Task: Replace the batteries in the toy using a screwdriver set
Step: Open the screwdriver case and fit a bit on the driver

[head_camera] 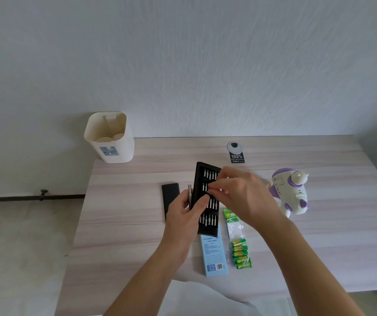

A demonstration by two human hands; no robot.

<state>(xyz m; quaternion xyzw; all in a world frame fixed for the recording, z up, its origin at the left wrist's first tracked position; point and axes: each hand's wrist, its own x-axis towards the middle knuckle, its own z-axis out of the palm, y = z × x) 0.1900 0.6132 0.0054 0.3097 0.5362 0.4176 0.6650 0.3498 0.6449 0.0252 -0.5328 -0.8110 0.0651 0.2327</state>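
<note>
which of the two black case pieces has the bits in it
The right one: the tray with rows of silver bits, where the right hand pinches a bit. The plain cover lies left of the left hand, which holds the driver handle.

Table (137, 224): pale wood-grain top, far edge against a white wall.
- Light-blue box (214, 256): flat near the front edge, long side running toward the wall.
- Just right of the box: green battery pack (240, 249), clear wrapper, cells stacked in a row.
- Well right of the box and further back: white-and-purple toy (290, 192).
- Left of the box, a little back: black lid (170, 199), lying flat.
- Well behind the box: black "100%" tag (237, 156).
- Far back-left of the box, at the table's corner: cream bin (112, 147).
</note>
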